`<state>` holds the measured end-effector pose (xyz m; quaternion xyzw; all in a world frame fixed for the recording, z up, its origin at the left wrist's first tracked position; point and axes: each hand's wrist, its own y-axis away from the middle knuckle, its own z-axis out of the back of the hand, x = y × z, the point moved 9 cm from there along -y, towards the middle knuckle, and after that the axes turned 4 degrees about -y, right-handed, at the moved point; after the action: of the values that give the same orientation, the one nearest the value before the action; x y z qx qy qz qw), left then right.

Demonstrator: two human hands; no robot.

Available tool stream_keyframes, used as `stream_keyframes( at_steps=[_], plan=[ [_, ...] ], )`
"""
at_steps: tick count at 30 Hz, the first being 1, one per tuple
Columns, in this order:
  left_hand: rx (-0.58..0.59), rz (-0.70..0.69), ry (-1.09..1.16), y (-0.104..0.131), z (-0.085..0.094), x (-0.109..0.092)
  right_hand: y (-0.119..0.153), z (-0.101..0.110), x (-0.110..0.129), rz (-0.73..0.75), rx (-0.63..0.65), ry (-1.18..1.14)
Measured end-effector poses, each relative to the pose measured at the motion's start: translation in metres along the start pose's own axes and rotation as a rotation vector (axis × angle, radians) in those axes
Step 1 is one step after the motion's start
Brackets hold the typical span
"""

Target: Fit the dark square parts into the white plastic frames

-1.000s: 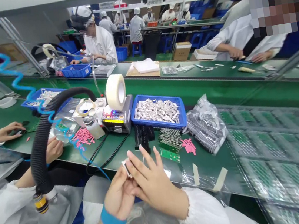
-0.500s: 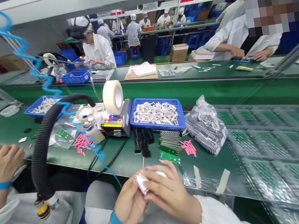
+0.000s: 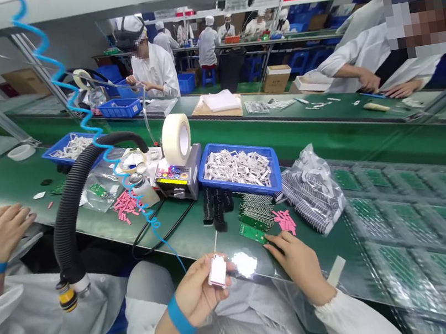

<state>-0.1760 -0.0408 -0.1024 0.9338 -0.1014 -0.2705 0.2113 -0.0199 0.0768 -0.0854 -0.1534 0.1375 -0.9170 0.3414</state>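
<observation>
Held in the fingers of my left hand (image 3: 201, 287) is a small white rectangular plastic housing (image 3: 217, 272), above the table's front edge. A thin pale rod or strip runs from near it toward the table. My right hand (image 3: 298, 262) reaches over the tabletop, thumb and fingertips pinching the right end of a green circuit board (image 3: 252, 233). That board lies in front of a row of stacked circuit boards (image 3: 257, 209). Pink pieces (image 3: 285, 222) lie just beyond my right fingers.
A blue bin (image 3: 241, 186) of white frames stands behind black strips (image 3: 217, 209). A tape roll (image 3: 177, 138) tops a small machine (image 3: 178, 179). A bag (image 3: 314, 189) and trays of boards (image 3: 405, 207) lie right. A black hose (image 3: 62, 230) and a co-worker's hand (image 3: 0, 233) are left.
My right hand has let go of the white housing, moved right and taken the end of the circuit board. My left hand keeps the housing. The view has shifted slightly.
</observation>
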Motion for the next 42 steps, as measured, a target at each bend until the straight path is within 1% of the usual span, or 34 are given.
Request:
stream_keyframes(
  at_steps=[2,4,6,8,9,10,12,14,16,19,22,26,29,35,40,42],
  plan=[
    [-0.034,-0.002,-0.011,0.000,0.002,-0.002,-0.001,0.002,0.005,0.054,-0.018,-0.027],
    [-0.071,-0.005,-0.032,0.002,0.003,-0.005,-0.002,0.013,0.011,0.093,-0.052,-0.046],
    [-0.094,-0.013,-0.054,0.003,0.003,-0.007,-0.007,0.036,0.021,0.105,-0.121,-0.112],
    [-0.099,-0.033,-0.078,0.005,0.001,-0.010,-0.017,0.063,0.036,0.116,-0.161,-0.323],
    [-0.095,-0.046,-0.089,0.005,-0.001,-0.011,-0.024,0.075,0.047,0.132,-0.144,-0.481],
    [-0.085,-0.057,-0.098,0.006,-0.004,-0.012,-0.032,0.083,0.060,0.161,-0.089,-0.641],
    [-0.056,-0.072,-0.115,0.009,-0.009,-0.014,-0.048,0.091,0.091,0.238,0.074,-0.881],
    [-0.031,-0.067,-0.127,0.012,-0.013,-0.016,-0.062,0.091,0.117,0.303,0.215,-0.969],
    [-0.020,-0.059,-0.140,0.016,-0.015,-0.018,-0.073,0.085,0.133,0.349,0.303,-0.947],
    [-0.006,-0.074,-0.152,0.023,-0.016,-0.024,-0.082,0.075,0.146,0.414,0.401,-0.869],
    [-0.016,-0.105,-0.172,0.027,-0.015,-0.032,-0.087,0.073,0.155,0.462,0.457,-0.811],
    [-0.043,-0.154,-0.199,0.030,-0.012,-0.041,-0.088,0.079,0.167,0.548,0.468,-0.765],
    [-0.031,-0.168,-0.211,0.031,-0.013,-0.044,-0.087,0.082,0.174,0.612,0.451,-0.760],
    [-0.009,-0.126,-0.203,0.033,-0.010,-0.041,-0.088,0.082,0.177,0.658,0.403,-0.740],
    [0.013,-0.160,-0.183,0.032,-0.005,-0.041,-0.083,0.082,0.179,0.690,0.389,-0.734],
    [0.014,-0.149,-0.186,0.031,-0.003,-0.040,-0.082,0.082,0.179,0.701,0.366,-0.718]
  ],
)
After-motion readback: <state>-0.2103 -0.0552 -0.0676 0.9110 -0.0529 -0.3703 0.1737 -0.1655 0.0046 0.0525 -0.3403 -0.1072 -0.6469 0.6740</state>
